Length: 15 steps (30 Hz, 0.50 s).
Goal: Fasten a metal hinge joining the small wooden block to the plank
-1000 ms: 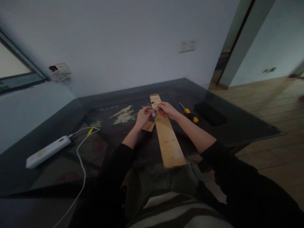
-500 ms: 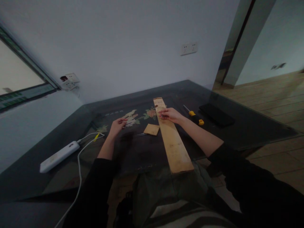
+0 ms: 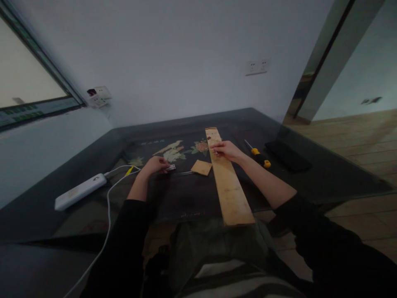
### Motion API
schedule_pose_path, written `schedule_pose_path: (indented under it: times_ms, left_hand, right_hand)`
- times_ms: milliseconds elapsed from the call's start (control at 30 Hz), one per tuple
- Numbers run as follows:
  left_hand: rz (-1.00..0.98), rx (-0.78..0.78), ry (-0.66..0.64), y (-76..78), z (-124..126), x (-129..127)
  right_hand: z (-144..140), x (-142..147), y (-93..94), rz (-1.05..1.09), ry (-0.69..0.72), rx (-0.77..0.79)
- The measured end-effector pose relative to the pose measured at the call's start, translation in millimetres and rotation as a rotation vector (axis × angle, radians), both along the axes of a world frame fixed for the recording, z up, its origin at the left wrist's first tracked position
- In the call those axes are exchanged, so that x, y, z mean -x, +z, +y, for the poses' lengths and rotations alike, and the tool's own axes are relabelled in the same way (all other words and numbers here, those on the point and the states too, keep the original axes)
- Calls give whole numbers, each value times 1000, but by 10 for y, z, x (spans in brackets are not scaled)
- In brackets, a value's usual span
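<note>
Left hand (image 3: 155, 165) fingers pinch a small shiny metal bit (image 3: 171, 167) on dark glassy worktop (image 3: 192, 194). Right hand (image 3: 226, 150) fingers curl on long flat wood plank (image 3: 228, 182); grip unclear.

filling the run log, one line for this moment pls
left hand: on small metal part | right hand: on wooden plank | screwdriver: untouched

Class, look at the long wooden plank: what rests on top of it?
The right hand rests on the long wooden plank near its far end, fingertips pinching something small. What it pinches, and the wood beneath the hand, is hidden.
</note>
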State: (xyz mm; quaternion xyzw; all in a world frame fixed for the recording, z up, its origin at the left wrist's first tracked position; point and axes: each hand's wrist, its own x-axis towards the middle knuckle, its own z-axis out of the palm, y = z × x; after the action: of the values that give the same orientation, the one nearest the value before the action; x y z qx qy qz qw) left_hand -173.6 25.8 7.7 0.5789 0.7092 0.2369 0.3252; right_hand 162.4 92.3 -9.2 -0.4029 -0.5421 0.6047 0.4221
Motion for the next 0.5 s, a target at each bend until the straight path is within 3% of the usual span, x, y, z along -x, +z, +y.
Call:
schedule_pose_path:
  times_ms: [167,267,367,500]
  left_hand:
    - [55,-23,-62,35,-47,-13]
    - [124,-70,-58,33,-39,37]
    - [182,-157,-12,-19,19,136]
    - [170,-344,86,-133,122,262]
  right_hand:
    - [-14,32,35,-18,39,-8]
    - [38,186,161,-65,81,-26]
    - [128,523,349,-204,209,-103]
    - [205,1199,484,-387,432,-306]
